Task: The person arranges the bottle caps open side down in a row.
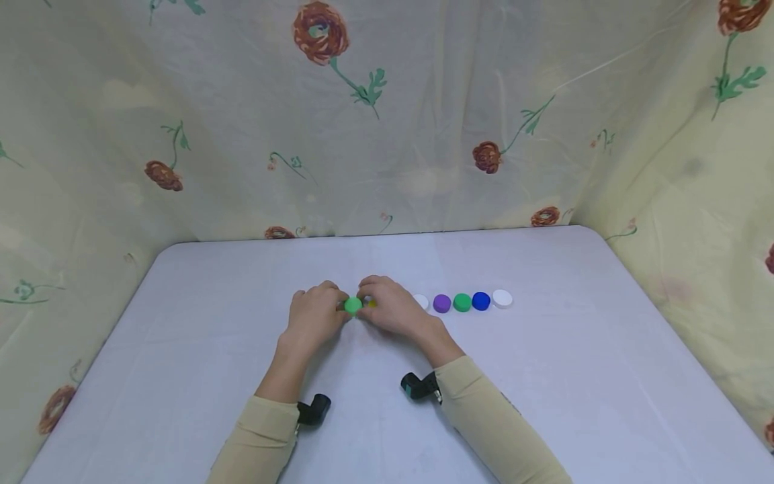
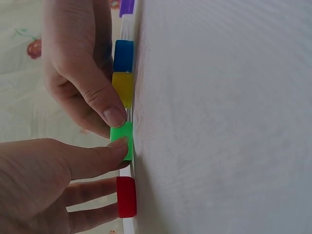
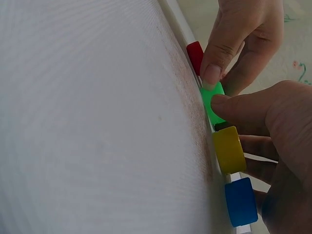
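Note:
A light green round cap (image 1: 353,306) stands between my hands on the white table. My left hand (image 1: 316,314) pinches it, the thumb (image 2: 114,148) lying over its side in the left wrist view. From the other side my right hand (image 1: 393,308) grips the same cap, its thumb (image 3: 234,108) on the cap's face in the right wrist view. A red cap (image 2: 126,197) is by the left hand's lower fingers. Beside the right hand are a yellow cap (image 3: 229,150) and a blue cap (image 3: 241,202). In the head view the hands hide the red and this blue one.
To the right the row continues with a white cap (image 1: 421,301), a purple cap (image 1: 442,304), a darker green cap (image 1: 462,302), a blue cap (image 1: 481,300) and a white cap (image 1: 502,299). A flowered curtain (image 1: 411,188) hangs behind the table (image 1: 574,376).

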The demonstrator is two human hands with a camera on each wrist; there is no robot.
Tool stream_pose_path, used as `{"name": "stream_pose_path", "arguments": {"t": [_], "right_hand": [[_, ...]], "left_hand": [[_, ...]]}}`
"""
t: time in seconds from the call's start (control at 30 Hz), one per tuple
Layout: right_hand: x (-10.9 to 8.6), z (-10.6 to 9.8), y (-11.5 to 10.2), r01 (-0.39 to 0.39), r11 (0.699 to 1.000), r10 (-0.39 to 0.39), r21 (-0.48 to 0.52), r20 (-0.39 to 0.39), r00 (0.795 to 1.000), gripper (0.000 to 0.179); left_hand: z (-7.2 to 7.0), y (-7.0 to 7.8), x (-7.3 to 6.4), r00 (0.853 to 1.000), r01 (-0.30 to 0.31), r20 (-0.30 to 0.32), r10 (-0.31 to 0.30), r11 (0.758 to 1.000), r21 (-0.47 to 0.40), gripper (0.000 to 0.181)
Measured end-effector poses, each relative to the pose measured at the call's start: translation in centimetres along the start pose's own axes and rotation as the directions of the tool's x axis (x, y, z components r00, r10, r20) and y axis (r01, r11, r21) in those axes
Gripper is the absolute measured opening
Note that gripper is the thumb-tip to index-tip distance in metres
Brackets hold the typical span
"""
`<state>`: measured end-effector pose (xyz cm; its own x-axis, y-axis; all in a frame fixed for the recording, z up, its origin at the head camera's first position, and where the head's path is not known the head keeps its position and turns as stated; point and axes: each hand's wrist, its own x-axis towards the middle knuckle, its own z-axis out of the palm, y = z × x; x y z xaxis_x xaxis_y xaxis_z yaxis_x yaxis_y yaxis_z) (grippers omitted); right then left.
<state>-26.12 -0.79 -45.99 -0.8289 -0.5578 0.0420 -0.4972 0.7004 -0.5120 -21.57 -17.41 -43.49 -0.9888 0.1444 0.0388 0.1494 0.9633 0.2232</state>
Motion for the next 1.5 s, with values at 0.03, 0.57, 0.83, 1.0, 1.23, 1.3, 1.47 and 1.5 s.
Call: {"name": "stream_pose_path", "arguments": {"t": [0.03,0.57,0.83,1.0,1.23,1.3,1.47,1.5], "right_hand": [[-0.01,0.0,0.0,0.002,1.0,-0.002,-0.001,-0.003,1.0,0.027],[-0.08,-0.08,-0.07,0.01,1.0,-0.01,-0.003,-0.006,1.0,0.027],[-0.14,-0.29,-0.38,0.004,1.0,-0.004,-0.006,0.01,1.0,0.031],[-0.16,-0.32,-0.48,0.004,1.0,-0.004,-0.002,0.018,1.0,0.031],[0.07,-0.33,-0.29,0.024,1.0,-0.024,0.007,0.025,0.999,0.028],[0.11,-0.34,-0.26,0.033,0.999,-0.033,0.016,0.023,0.999,0.028],[0.17,-0.27,-0.23,0.044,0.999,-0.045,0.014,0.029,0.999,0.032],[0.19,-0.24,-0.22,0.045,0.999,-0.045,0.01,0.03,0.999,0.033]], "left_hand": [[0.0,-0.02,0.0,1.0,0.0,-0.001,0.0,1.0,-0.001,0.029],[-0.33,0.11,-0.2,1.0,-0.003,-0.002,0.003,1.0,-0.005,0.03],[-0.21,-0.05,-0.08,1.0,0.0,-0.001,0.0,1.0,-0.014,0.031],[-0.2,-0.17,-0.05,1.0,-0.003,0.008,0.003,1.0,-0.026,0.034],[-0.17,-0.28,0.17,1.0,-0.005,0.02,0.005,0.999,-0.034,0.036],[-0.19,-0.35,0.14,1.0,-0.004,0.022,0.005,0.999,-0.039,0.037],[-0.2,-0.63,0.01,1.0,0.005,0.027,-0.004,0.999,-0.041,0.039],[-0.2,-0.7,-0.02,1.0,0.007,0.027,-0.006,0.999,-0.037,0.04]]}}
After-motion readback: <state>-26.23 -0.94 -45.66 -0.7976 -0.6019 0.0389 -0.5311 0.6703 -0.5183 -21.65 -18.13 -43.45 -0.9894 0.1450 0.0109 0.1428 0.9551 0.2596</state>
